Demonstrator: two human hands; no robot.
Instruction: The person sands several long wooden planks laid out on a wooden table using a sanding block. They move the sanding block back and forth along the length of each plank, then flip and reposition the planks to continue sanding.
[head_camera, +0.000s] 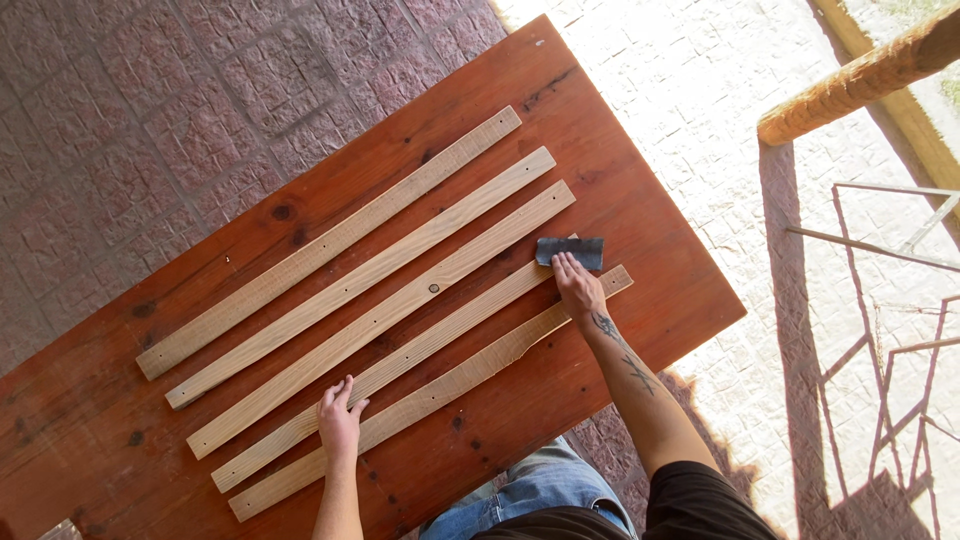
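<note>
I'm pressing my right hand (577, 285) flat, fingers stretched out, on the near edge of a dark sheet of sandpaper (570, 251), which is lying just beyond my fingertips across the far end of the fourth wooden slat (400, 365). Nothing is gripped here; the palm and fingers are only bearing down. My left hand (339, 420) is resting open too, fingers spread on that same slat toward its other end, pinning it to the red-brown table (640, 190).

To do this well, I judge I should be keeping the pressure even under all the fingers, running the paper along the grain rather than across it, and holding the slat firmly with the left so it isn't skating. The notched slat (440, 395) is lying just under my right wrist, touching or nearly touching the one I'm working, so I'm minding not to drag the paper over its edge. Three more slats (330, 245) are lying beyond my hands, side by side and a little apart.
</note>
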